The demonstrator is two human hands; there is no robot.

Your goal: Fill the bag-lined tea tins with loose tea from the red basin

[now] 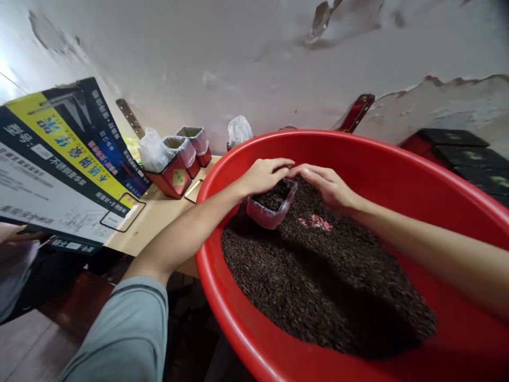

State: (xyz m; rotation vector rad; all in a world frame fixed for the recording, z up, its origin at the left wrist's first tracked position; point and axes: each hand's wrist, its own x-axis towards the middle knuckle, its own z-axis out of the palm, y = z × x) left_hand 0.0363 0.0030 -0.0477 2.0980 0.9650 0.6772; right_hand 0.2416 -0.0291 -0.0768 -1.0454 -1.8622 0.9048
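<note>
A big red plastic basin holds a heap of dark loose tea leaves. A small red tin lined with a clear plastic bag lies tilted in the leaves near the far rim, partly filled. My left hand grips the tin's far edge with its fingers curled over it. My right hand rests on the leaves just right of the tin, fingers together and bent toward its mouth. The two hands' fingertips nearly meet above the tin.
Several more bag-lined red tins stand on a wooden table left of the basin. A printed cardboard box leans at the far left. Black crates are stacked at the right against a peeling wall.
</note>
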